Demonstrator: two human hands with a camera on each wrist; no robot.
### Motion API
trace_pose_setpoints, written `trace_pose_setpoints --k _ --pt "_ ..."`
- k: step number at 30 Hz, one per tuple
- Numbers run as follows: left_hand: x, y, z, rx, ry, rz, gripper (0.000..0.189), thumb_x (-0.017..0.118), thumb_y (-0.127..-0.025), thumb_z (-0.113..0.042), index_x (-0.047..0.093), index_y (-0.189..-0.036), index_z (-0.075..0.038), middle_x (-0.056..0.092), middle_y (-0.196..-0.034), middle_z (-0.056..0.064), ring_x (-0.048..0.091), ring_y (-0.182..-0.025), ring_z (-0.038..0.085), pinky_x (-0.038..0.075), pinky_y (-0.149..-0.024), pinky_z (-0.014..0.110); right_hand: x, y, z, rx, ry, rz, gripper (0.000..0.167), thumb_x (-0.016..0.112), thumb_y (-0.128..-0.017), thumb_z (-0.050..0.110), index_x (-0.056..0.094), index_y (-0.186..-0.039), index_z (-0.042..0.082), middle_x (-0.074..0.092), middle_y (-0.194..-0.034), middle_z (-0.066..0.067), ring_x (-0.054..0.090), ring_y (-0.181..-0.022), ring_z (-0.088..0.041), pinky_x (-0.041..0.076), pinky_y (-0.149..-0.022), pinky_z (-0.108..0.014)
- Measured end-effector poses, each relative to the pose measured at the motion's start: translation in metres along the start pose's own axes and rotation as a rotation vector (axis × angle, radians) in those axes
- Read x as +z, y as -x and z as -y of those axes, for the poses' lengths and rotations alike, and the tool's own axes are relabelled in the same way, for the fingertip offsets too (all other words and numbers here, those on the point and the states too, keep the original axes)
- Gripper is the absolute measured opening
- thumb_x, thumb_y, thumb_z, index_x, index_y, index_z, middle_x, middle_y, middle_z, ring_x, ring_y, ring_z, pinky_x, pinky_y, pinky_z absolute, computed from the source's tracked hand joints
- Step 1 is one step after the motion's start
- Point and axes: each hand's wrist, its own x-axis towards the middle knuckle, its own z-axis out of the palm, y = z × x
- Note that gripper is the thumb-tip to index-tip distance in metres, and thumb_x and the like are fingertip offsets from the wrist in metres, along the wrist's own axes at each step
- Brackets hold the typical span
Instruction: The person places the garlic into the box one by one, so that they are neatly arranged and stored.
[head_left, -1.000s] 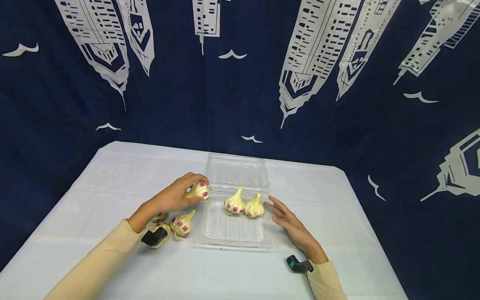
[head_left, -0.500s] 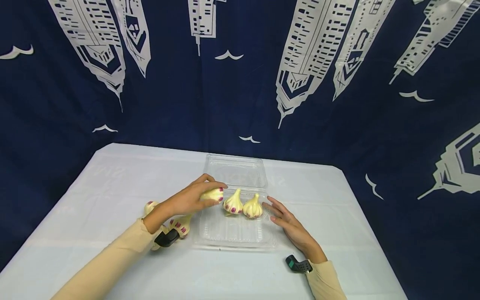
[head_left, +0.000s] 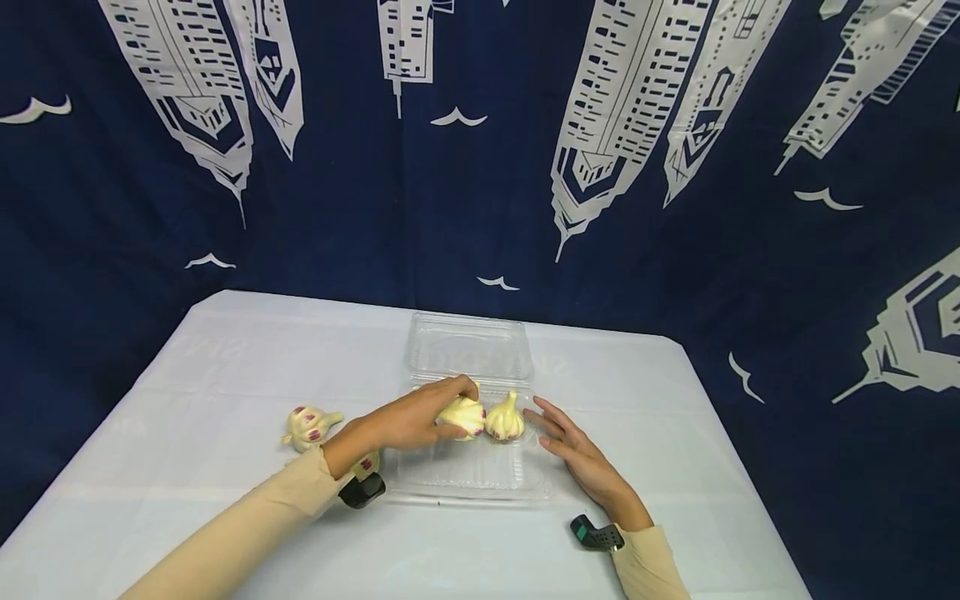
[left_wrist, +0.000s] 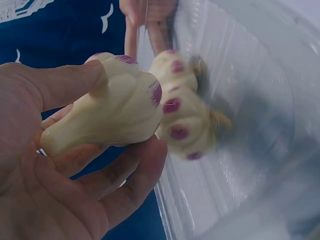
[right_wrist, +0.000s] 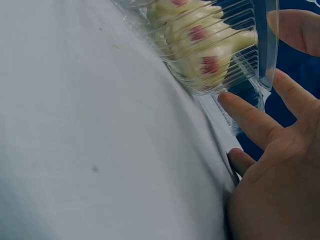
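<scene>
My left hand (head_left: 423, 414) holds a garlic bulb (left_wrist: 120, 105) over the left part of a clear plastic clamshell box (head_left: 457, 473). Its thumb and fingers grip the bulb, whose stem points back to the palm in the left wrist view. Two more bulbs are in the box: one at the right (head_left: 506, 421), and a middle bulb (left_wrist: 182, 122) that the left hand largely hides in the head view. The right hand (head_left: 581, 454) is beside the box's right wall, fingers extended. In the right wrist view, a fingertip (right_wrist: 227, 100) is at the ribbed wall; whether it touches is unclear.
Left of the box, a loose garlic bulb (head_left: 309, 425) lies on the white table (head_left: 225, 383). Another loose bulb (head_left: 366, 465) shows partly behind the left wrist. The box's lid (head_left: 468, 346) lies folded back toward the dark blue printed cloth (head_left: 480, 208).
The left hand has carried its garlic bulb rightward, from the box's left edge to beside the bulbs inside. The right hand stays at the right wall.
</scene>
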Motion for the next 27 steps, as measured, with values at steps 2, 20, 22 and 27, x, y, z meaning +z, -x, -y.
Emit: trace_pose_setpoints --k 2,20,22,27 --pt "0.004 -0.003 -0.001 0.012 0.0 0.009 0.036 0.072 -0.093 -0.011 0.05 -0.122 -0.009 0.06 -0.118 0.004 0.054 -0.104 0.016 0.046 -0.091 0.032 0.0 0.0 0.0 0.007 -0.001 -0.002 0.064 0.05 -0.105 0.015 0.019 -0.161 0.022 0.027 -0.164 -0.014 0.001 -0.155 -0.034 -0.003 -0.119 -0.066" --pt "0.039 -0.015 -0.014 -0.048 -0.024 0.109 0.038 0.077 -0.09 -0.024 0.064 -0.126 -0.02 0.063 -0.127 0.0 0.057 -0.11 0.011 0.047 -0.09 0.029 0.001 0.002 -0.003 0.011 -0.001 0.019 0.065 0.049 -0.105 0.016 0.017 -0.161 0.021 0.026 -0.164 -0.014 0.004 -0.154 -0.035 -0.004 -0.117 -0.069" --pt "0.043 -0.017 -0.015 -0.065 -0.036 0.121 0.038 0.077 -0.09 -0.024 0.065 -0.126 -0.021 0.061 -0.126 0.0 0.056 -0.105 0.009 0.047 -0.088 0.026 0.001 0.002 -0.003 0.015 -0.001 0.02 0.064 0.049 -0.105 0.017 0.017 -0.161 0.023 0.026 -0.165 -0.013 0.0 -0.155 -0.034 -0.004 -0.117 -0.069" --pt "0.052 -0.023 -0.02 -0.096 -0.086 0.119 0.042 0.078 -0.088 -0.025 0.065 -0.128 -0.017 0.06 -0.12 -0.002 0.054 -0.092 0.006 0.048 -0.078 0.021 0.0 0.002 -0.002 0.0 -0.002 0.015 0.063 0.049 -0.105 0.018 0.019 -0.161 0.025 0.026 -0.164 -0.014 0.002 -0.155 -0.034 -0.006 -0.116 -0.07"
